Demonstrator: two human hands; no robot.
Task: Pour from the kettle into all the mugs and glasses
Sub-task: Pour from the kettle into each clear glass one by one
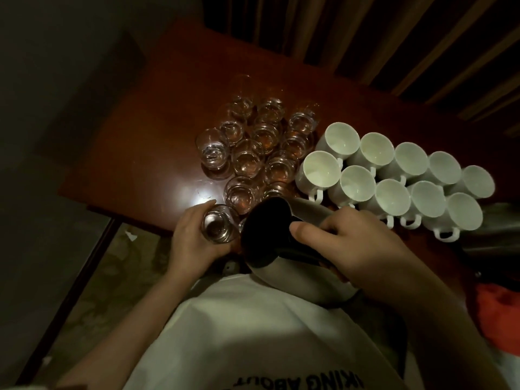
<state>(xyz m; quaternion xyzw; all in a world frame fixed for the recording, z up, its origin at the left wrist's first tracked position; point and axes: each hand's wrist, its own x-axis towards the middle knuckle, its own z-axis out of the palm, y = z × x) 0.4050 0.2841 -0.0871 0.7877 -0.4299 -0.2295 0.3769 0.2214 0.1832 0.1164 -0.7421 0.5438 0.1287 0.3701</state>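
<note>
My right hand (357,246) grips the black handle of a steel kettle (267,237), which is tilted to the left with its dark lid facing up. My left hand (191,240) holds a clear glass (218,226) at the table's near edge, right beside the kettle's top. Several more clear glasses (247,160) stand clustered in the middle of the table. To their right, several white mugs (391,175) stand in two rows with open mouths up. Whether liquid is flowing is hidden by the kettle.
The dark red wooden table (135,153) has bare surface on its left and far side. A curtain (394,38) hangs behind it. A dark object (495,235) and something red (498,316) lie at the right edge. Patterned floor shows at lower left.
</note>
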